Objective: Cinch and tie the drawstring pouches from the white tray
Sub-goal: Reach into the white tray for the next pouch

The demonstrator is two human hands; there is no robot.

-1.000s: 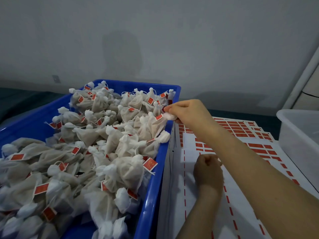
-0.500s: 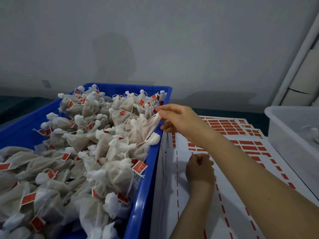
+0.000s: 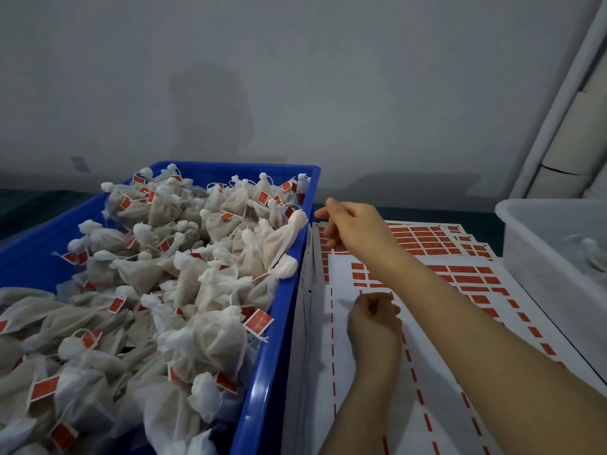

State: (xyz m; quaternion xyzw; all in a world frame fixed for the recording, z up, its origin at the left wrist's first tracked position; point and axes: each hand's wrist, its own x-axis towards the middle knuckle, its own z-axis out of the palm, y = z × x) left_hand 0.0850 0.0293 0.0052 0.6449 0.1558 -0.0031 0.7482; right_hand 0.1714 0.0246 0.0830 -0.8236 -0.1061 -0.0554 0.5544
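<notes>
**Right hand loose by the crate rim, left hand curled on the label sheets**

In the head view, the right hand (image 3: 354, 224) hovers just beside the far right rim of the blue plastic crate (image 3: 279, 323). Its fingers are loosely spread and nothing shows between them.

The left hand (image 3: 374, 320) rests curled on the white paper sheets printed with red rectangular labels (image 3: 437, 382). Its palm faces away, so whether it holds anything cannot be told.

The crate brims with tied white mesh drawstring pouches with red tags (image 3: 210, 284); its near end is cut off by the frame.

At far right, the white translucent plastic tray (image 3: 538, 257) is cropped by the edge. A few pale blurred shapes inside it (image 3: 588, 247), probably pouches, are too dim to make out.
</notes>
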